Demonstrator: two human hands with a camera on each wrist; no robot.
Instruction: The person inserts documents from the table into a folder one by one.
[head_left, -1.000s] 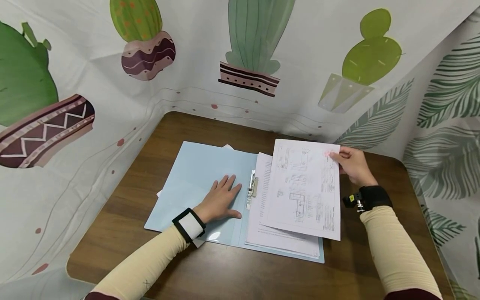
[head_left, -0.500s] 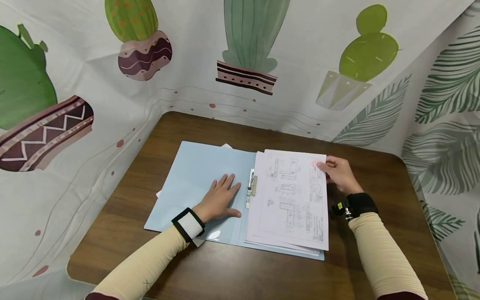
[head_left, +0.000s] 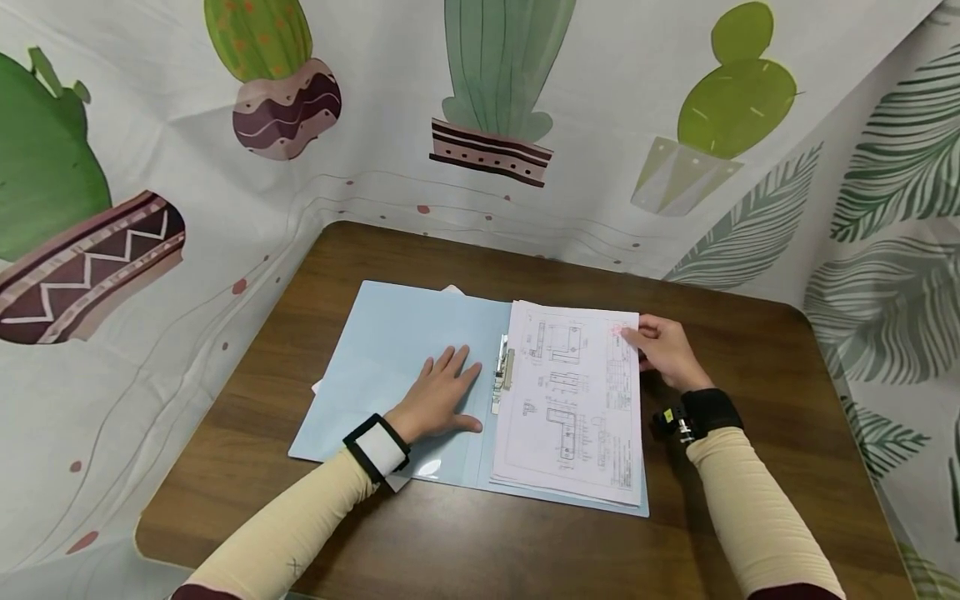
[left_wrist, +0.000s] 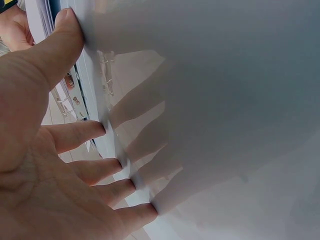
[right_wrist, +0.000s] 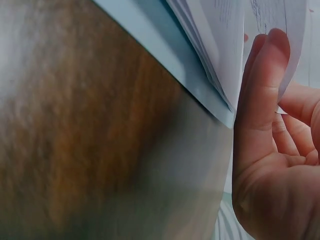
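A light blue folder (head_left: 390, 350) lies spread open, with a metal clip (head_left: 504, 371) along its spine. My left hand (head_left: 438, 400) rests on the folder's left cover, fingers spread; the left wrist view shows the fingertips touching the glossy blue surface. On the right side, a printed sheet with technical line drawings (head_left: 577, 400) lies over the other papers. Its upper right corner, by a pink mark, is pinched between thumb and fingers of my right hand (head_left: 670, 350). In the right wrist view the stacked page edges (right_wrist: 200, 55) sit above the blue cover.
The folder lies on a brown wooden table (head_left: 465, 550). White corners of something flat (head_left: 453, 290) stick out from under the left cover. A white cloth with cactus and leaf prints (head_left: 600, 100) hangs behind and at the sides.
My right hand has brought the drawing sheet left and down, so it now lines up with the stack by the clip. The left hand has stayed in place.
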